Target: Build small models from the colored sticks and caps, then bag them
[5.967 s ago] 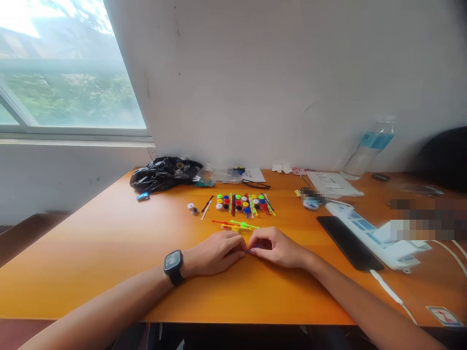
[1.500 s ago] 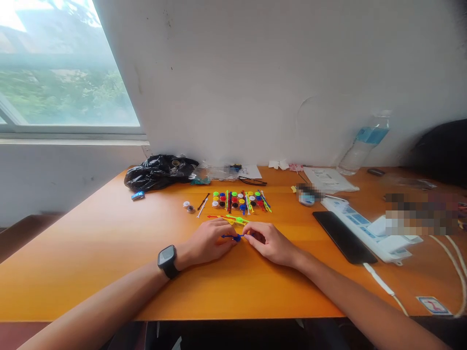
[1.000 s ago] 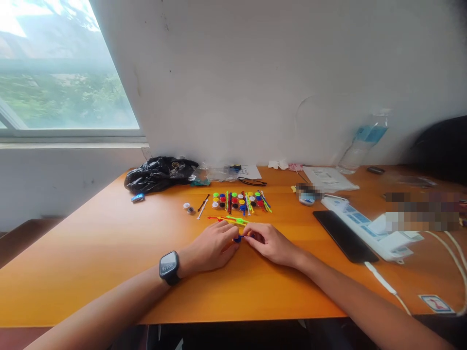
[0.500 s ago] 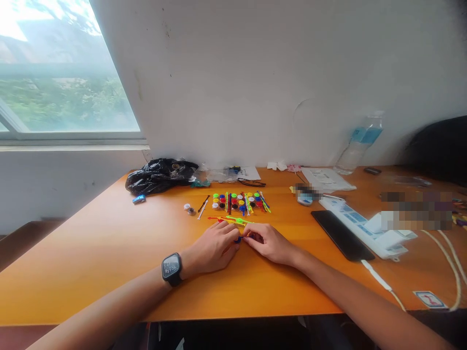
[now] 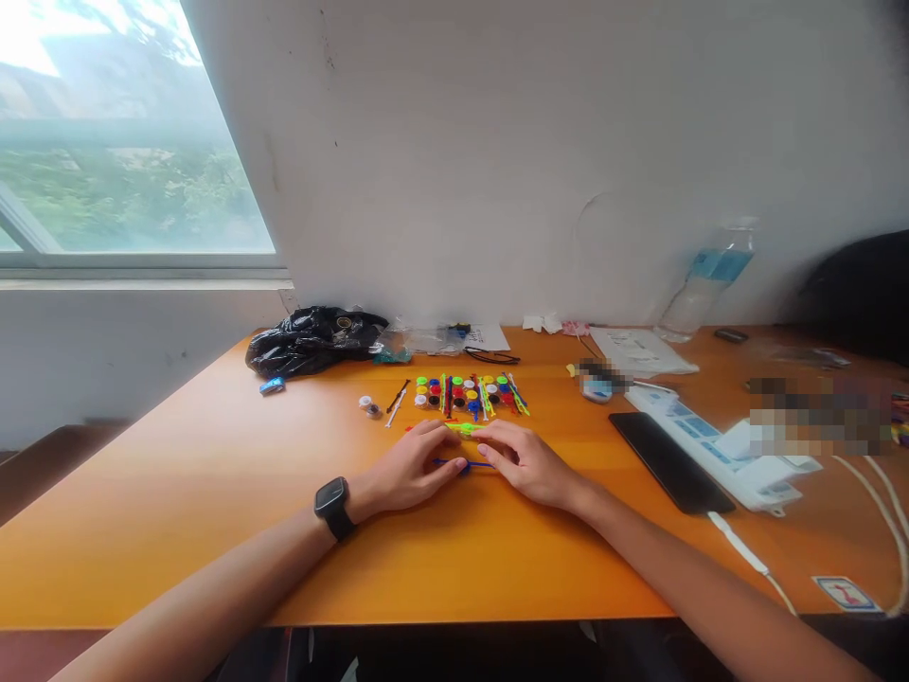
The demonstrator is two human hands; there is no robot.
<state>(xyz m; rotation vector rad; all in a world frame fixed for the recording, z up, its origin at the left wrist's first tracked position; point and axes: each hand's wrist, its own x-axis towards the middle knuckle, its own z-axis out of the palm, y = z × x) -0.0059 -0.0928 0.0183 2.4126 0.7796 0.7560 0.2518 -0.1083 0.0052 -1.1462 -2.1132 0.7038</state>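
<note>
Orange table [image 5: 213, 493] under a white wall, window off to the left. Found blue stick piece [image 5: 463, 464] lying flat on the bare top, dead centre, between the two thumbs. Looked like a thin rod with a small round disc near mid-length; saturated blue, easy to pick out against the orange. Had left hand [image 5: 408, 466] and right hand [image 5: 529, 461] resting palm-down either side of it, fingers loosely curled and stretched forward to green-yellow piece [image 5: 465, 428] just beyond. Could not confirm a pinch by either hand: fingertips right at the green-yellow piece, thumbs at the blue rod's ends, contact unresolved at that size. Judged the main risk as low mass plus thin plastic: looked liable to be flicked away or skidded under a palm by a dragging thumb or heel of hand. Also judged possible: disc popped off the rod by a push on one end; sorted caps and sticks [image 5: 469, 393] just behind knocked out of their rows by reaching fingers. Noted smartwatch [image 5: 332, 507] on the left wrist, black bag [image 5: 312, 339] at far left by the wall, black phone [image 5: 668, 461] and power strip [image 5: 710, 445] well apart to the right.
</note>
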